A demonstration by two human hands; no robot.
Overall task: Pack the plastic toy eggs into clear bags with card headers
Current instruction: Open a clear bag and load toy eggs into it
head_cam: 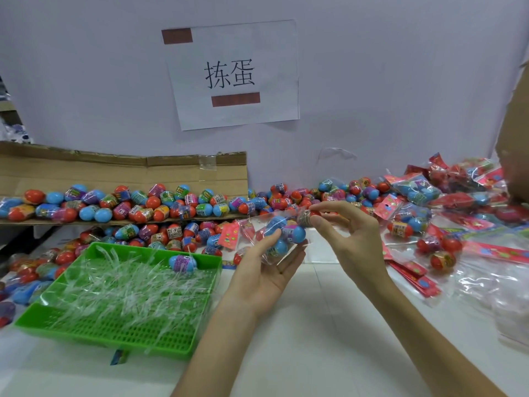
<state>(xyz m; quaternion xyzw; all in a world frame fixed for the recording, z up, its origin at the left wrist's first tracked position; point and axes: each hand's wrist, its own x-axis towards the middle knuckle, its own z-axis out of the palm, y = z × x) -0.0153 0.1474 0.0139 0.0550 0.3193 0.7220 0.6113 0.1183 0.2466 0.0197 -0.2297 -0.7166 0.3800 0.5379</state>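
Note:
My left hand (264,267) cradles a clear bag (279,233) from below, fingers curled round its bottom. The bag has a pink card header (229,235) at its left end and holds a few blue toy eggs. My right hand (347,233) pinches a red egg with a gold label (308,216) at the bag's open right end. A long heap of loose red, blue and purple eggs (160,206) runs along the back of the table.
A green perforated tray (120,333) with clear plastic strips and one blue egg (183,262) sits at the left. A flattened cardboard sheet (123,170) leans behind the eggs. Filled bags with pink headers (458,196) pile at the right, flat bags (486,285) in front.

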